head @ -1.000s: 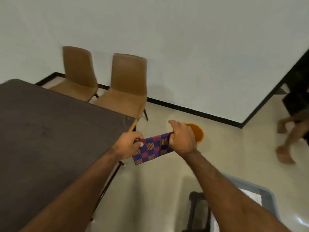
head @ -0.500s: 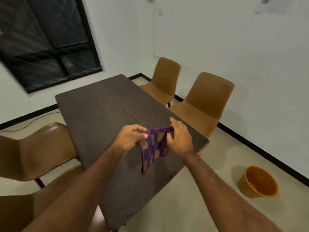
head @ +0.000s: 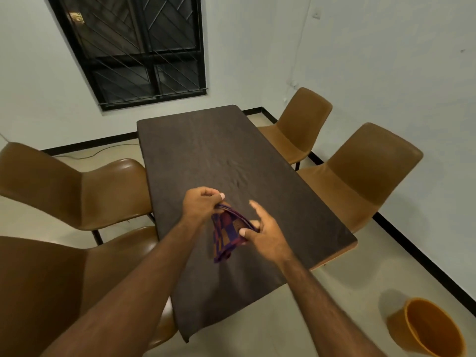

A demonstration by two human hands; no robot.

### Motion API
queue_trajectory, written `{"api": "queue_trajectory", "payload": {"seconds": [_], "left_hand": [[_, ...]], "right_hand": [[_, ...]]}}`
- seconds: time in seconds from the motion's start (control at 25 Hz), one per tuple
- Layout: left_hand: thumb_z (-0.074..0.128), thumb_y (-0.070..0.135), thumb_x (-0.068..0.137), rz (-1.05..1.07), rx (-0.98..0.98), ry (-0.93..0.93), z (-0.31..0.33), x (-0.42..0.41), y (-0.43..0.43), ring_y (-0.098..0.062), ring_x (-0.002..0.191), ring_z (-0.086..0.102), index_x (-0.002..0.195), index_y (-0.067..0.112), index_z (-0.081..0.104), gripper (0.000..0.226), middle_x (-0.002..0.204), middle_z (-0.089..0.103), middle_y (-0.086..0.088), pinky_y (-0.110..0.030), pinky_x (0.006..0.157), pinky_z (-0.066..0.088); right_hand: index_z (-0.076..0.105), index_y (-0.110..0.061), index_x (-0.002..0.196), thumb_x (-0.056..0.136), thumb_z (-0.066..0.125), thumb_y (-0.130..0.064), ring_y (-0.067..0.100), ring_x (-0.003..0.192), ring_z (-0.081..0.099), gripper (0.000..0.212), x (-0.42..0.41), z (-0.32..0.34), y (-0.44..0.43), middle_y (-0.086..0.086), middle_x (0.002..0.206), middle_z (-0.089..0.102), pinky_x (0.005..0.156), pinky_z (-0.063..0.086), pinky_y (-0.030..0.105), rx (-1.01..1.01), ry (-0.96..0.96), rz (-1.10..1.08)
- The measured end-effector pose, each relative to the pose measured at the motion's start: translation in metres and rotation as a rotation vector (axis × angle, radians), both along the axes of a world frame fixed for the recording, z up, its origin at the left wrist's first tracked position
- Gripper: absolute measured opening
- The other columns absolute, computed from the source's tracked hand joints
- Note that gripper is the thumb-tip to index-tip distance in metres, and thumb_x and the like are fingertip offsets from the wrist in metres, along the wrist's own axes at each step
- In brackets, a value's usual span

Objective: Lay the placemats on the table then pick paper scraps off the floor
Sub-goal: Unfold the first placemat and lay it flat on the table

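your left hand [head: 203, 203] pinches the top edge of the folded checked placemats [head: 228, 233] above the near middle of the table [head: 206, 150]; your right hand [head: 262, 231] holds the lower fold between thumb and fingers, forefinger loose. peel one mat free — keep the rest pinched. the whole tabletop is bare, chairs [head: 360, 176] tucked either side — set it square to the near edge.

No readable text, label, brand or number shows anywhere.
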State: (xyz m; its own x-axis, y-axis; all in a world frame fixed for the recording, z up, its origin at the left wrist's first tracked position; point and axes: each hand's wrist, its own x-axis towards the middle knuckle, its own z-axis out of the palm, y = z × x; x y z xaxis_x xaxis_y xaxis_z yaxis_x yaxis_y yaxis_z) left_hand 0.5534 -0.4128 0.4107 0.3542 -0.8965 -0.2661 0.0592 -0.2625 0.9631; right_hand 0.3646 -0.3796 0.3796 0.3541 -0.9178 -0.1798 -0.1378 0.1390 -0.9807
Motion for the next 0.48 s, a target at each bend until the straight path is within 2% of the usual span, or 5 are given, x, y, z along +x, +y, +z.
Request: {"api": "queue_trajectory", "payload": {"seconds": [0.08,0.16,0.28,0.36,0.48], "left_hand": [[0.073,0.001,0.092,0.067,-0.012,0.027,-0.001,-0.006,0.005,-0.028,0.07,0.07,0.097,-0.005,0.068,0.009,0.091,0.071,-0.026,-0.025,0.055,0.061],[0.073,0.009,0.094,0.096,0.007,0.025,-0.001,-0.013,0.012,-0.029,0.079,0.072,0.114,-0.006,0.066,0.025,0.1,0.073,-0.024,-0.03,0.064,0.063],[0.075,0.023,0.094,-0.03,0.03,0.047,-0.004,-0.019,0.027,-0.026,0.082,0.072,0.132,0.011,0.056,0.045,0.105,0.074,-0.016,-0.037,0.071,0.063],[0.08,0.021,0.089,-0.172,0.017,0.115,-0.007,-0.02,0.035,-0.023,0.093,0.075,0.139,0.022,0.048,0.06,0.113,0.073,-0.014,-0.032,0.071,0.063],[0.092,0.02,0.075,-0.388,0.01,-0.088,-0.017,-0.016,0.039,-0.012,0.109,0.067,0.14,0.026,0.045,0.081,0.126,0.065,0.0,-0.022,0.082,0.057]], "right_hand": [[0.023,-0.027,0.156,0.097,0.056,-0.004,0.026,0.086,0.072,0.072,-0.008,0.004,-0.009,0.017,0.094,0.075,0.081,0.06,0.035,-0.003,-0.037,0.026],[0.022,-0.026,0.157,0.1,0.052,-0.011,0.027,0.084,0.071,0.066,-0.015,0.008,-0.018,0.018,0.09,0.074,0.08,0.059,0.028,-0.012,-0.016,0.065],[0.021,-0.028,0.157,0.104,0.049,-0.016,0.035,0.098,0.072,0.062,-0.018,0.013,-0.026,0.022,0.1,0.073,0.085,0.061,0.038,0.055,-0.045,0.112],[0.021,-0.029,0.157,0.105,0.048,-0.017,0.03,0.1,0.073,0.06,-0.013,0.015,-0.031,0.019,0.107,0.074,0.084,0.061,0.04,0.097,-0.074,0.126],[0.023,-0.03,0.157,0.105,0.048,-0.021,0.023,0.098,0.074,0.058,-0.002,0.011,-0.035,0.015,0.108,0.074,0.089,0.059,0.043,0.102,-0.007,0.086]]}}
